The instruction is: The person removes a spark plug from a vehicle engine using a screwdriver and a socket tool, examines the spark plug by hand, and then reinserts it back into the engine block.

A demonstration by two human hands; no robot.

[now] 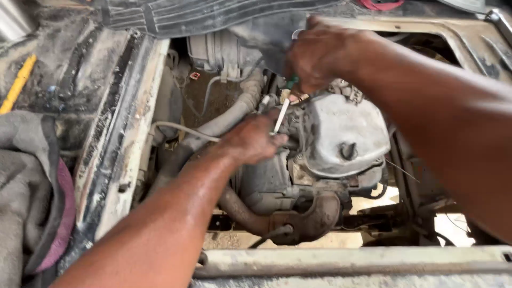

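Note:
I look down into an open engine bay. My right hand (pixel 319 53) is closed around a screwdriver with a green handle (pixel 292 81); its pale shaft (pixel 280 116) slants down to the left. My left hand (pixel 250 140) reaches in from the lower left and rests at the shaft's lower tip, fingers curled against the engine beside the grey metal engine cover (pixel 341 133). Whether the left hand grips anything is hidden by its own fingers.
A rusty exhaust pipe (pixel 298 218) curves below the engine. Grey hoses (pixel 229 120) run at the left. A dirty white body rail (pixel 125 133) borders the bay on the left, a metal bar (pixel 352 261) in front. Grey cloth (pixel 26 186) and a yellow tool (pixel 18 82) lie far left.

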